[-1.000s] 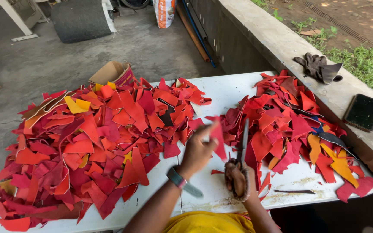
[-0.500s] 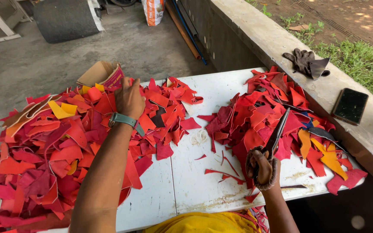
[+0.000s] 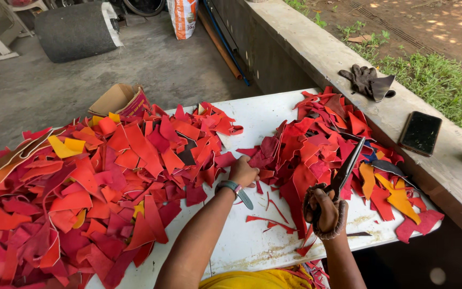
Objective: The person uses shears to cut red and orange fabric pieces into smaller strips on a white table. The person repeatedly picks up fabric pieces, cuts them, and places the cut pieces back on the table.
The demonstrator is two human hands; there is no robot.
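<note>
Leather offcuts and shears on a white counter.

Large left heap of red and orange scraps; smaller right heap; dark shears, blades pointing far, gripped at the handles by the closed right hand; left hand curled, fingers pressed on a scrap at the left heap's near edge.

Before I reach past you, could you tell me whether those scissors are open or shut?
Shut: the dark blades of the scissors lie together as one line, held in the right hand.
</note>
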